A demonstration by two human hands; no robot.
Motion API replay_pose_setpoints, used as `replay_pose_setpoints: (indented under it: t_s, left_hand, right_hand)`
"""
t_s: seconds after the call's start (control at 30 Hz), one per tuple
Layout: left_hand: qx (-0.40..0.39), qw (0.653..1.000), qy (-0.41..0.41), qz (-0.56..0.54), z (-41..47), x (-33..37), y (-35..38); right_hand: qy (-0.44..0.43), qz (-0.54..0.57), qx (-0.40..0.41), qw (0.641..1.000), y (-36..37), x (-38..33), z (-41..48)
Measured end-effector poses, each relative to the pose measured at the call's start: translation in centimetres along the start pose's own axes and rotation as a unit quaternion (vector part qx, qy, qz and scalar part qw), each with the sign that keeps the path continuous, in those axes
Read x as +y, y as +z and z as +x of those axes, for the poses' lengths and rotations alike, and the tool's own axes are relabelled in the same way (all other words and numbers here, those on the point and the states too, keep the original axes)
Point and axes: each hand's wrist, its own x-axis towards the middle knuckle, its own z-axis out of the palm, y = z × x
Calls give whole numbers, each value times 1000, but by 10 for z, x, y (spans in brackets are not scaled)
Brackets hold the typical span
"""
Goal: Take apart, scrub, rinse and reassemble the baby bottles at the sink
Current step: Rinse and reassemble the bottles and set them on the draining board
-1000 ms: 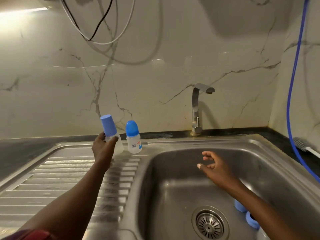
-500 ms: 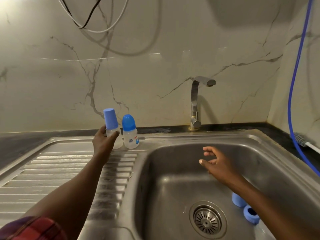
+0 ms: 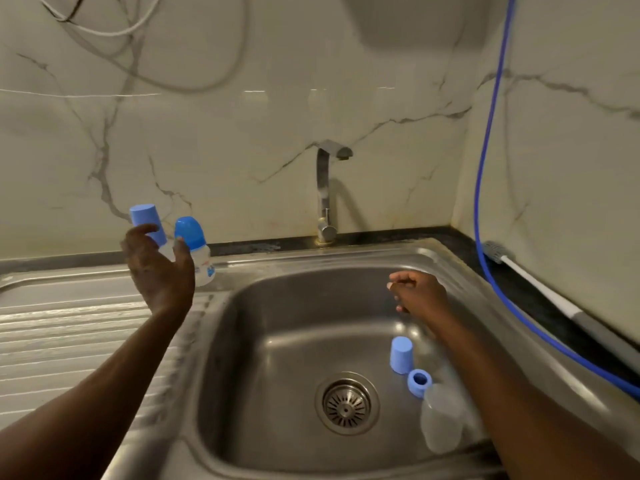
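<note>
Over the sink (image 3: 349, 259), right hand (image 3: 420, 294) hangs loosely curled, holding nothing; left hand (image 3: 159, 271) curves round tilted capped bottle (image 3: 147, 218), grip unclear.

Stainless steel sink basin (image 3: 277, 327): open room across its L half and ctr, round metal drain strainer (image 3: 347, 403) uncovered. R side is crowded: a light-blue cylindrical cap (image 3: 401, 355) stands there, a blue screw ring (image 3: 419, 382) just beside it, a clear plastic bottle body (image 3: 441, 424) lying at front-R, w/ R hand (image 3: 419, 292) and its arm above. Chrome angled faucet (image 3: 325, 188) overhangs the back rim. Ribbed steel drainboard (image 3: 69, 334) is open at L and front. Its back-R corner holds a small bottle w/ blue cylindrical cap (image 3: 147, 220) and a small bottle w/ blue domed cap (image 3: 194, 244), L hand (image 3: 159, 268) in front. Blue hose (image 3: 485, 168) and white-handled bottle brush (image 3: 533, 282) line the R counter.
</note>
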Motion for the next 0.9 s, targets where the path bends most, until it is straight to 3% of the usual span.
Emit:
replay_pose_setpoints:
  t_s: [0.13, 0.27, 0.37, 0.6, 0.73, 0.9]
  left_hand:
    - [-103, 991, 47, -70, -42, 41, 18]
    - [-243, 962, 92, -81, -87, 66, 38]
    - [-295, 947, 93, -90, -113, 75, 57]
    - [-302, 946, -25, -113, -104, 84, 110]
    - [-294, 938, -125, -135, -89, 93, 143]
    - [-287, 940, -127, -132, -77, 108, 172]
  right_hand:
    - [-1, 7, -11, 1000, -15, -14, -6]
    - [-10, -89, -86, 992, -22, -27, -17]
    - [0, -136, -91, 987, -24, -16, -20]
    - [-31, -125, -52, 990, -18, -2, -5]
    - [-40, -101, -76, 991, -9, 5, -1]
    - [-37, -87, -83, 992, -9, 8, 0]
